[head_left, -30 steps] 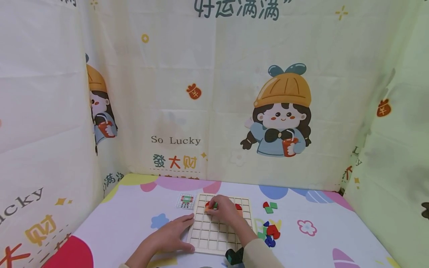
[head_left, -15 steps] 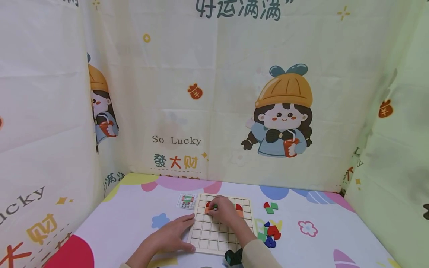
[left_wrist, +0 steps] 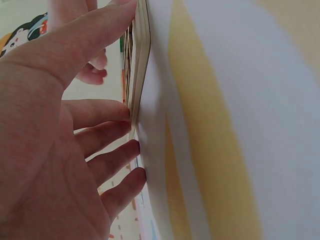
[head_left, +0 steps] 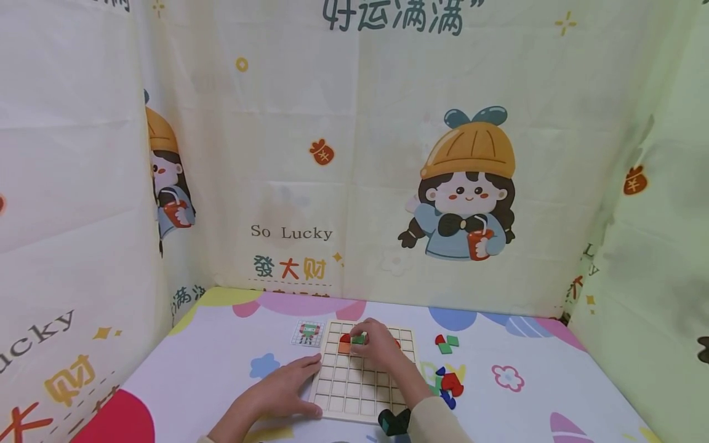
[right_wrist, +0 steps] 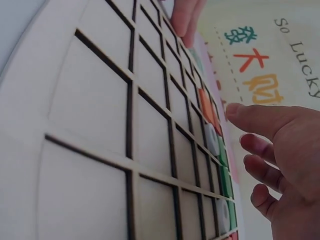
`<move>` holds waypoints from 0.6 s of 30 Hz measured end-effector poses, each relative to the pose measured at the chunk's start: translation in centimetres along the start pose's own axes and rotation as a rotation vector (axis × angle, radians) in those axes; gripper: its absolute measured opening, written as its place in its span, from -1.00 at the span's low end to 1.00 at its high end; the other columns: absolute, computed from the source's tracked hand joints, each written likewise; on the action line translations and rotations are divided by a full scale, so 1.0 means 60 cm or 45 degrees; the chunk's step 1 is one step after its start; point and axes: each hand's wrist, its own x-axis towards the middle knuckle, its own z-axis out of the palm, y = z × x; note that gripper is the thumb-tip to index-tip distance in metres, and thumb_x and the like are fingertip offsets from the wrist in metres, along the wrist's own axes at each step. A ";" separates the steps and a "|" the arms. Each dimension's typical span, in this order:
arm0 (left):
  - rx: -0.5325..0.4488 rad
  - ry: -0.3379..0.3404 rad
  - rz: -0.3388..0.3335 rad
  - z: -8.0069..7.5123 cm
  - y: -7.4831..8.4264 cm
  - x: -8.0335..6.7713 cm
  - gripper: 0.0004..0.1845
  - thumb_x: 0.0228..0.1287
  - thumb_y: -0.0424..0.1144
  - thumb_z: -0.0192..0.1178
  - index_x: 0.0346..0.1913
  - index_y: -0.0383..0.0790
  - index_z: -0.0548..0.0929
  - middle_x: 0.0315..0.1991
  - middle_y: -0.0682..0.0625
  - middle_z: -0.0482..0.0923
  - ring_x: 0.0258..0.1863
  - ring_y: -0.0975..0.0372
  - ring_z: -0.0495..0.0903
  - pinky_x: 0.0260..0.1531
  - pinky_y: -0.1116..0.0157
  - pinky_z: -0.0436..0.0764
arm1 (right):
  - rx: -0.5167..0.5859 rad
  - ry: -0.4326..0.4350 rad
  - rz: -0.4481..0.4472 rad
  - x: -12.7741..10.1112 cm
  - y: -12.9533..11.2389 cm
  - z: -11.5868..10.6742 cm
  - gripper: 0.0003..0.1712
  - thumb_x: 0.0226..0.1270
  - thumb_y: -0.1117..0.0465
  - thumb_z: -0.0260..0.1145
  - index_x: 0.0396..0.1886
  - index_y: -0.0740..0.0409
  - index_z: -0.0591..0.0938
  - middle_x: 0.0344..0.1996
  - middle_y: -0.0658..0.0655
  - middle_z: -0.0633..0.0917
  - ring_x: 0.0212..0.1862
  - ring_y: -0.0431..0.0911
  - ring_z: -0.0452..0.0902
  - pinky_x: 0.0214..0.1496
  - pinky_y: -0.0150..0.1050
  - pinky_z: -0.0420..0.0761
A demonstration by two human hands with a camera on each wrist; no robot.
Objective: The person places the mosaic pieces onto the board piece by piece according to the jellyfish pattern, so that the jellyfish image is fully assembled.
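The head view looks forward and down from afar; each wrist view skims close beside its grip, and all three share the gridded board.

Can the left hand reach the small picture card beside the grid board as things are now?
Probably yes. The left hand rests flat at the grid board's left edge, and the picture card lies beyond it on the same side, with bare tablecloth between them.

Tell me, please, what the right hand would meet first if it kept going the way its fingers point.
Probably the green piece on the wooden grid board: the right hand points toward it, fingertips almost there, though whether they touch is unclear.
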 end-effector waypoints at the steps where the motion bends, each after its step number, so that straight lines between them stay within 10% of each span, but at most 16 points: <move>1: 0.000 0.000 -0.004 0.000 0.000 0.000 0.01 -0.22 0.38 0.24 0.33 -0.07 0.29 0.39 0.07 0.16 0.35 0.06 0.20 0.24 -0.04 0.31 | 0.013 0.004 -0.001 -0.002 0.001 -0.005 -0.78 0.06 0.17 0.39 -0.24 0.06 0.67 -0.25 0.04 0.59 -0.45 -0.19 0.34 -0.48 -0.41 0.40; 18: -0.029 -0.006 -0.021 0.000 0.000 0.000 0.00 -0.22 0.37 0.26 0.32 -0.06 0.30 0.38 0.08 0.17 0.33 0.06 0.20 0.23 -0.03 0.32 | 0.070 0.115 0.100 -0.076 0.047 -0.082 -0.68 0.08 0.11 0.38 -0.14 0.05 0.63 -0.24 0.07 0.62 -0.32 -0.14 0.37 -0.49 -0.44 0.46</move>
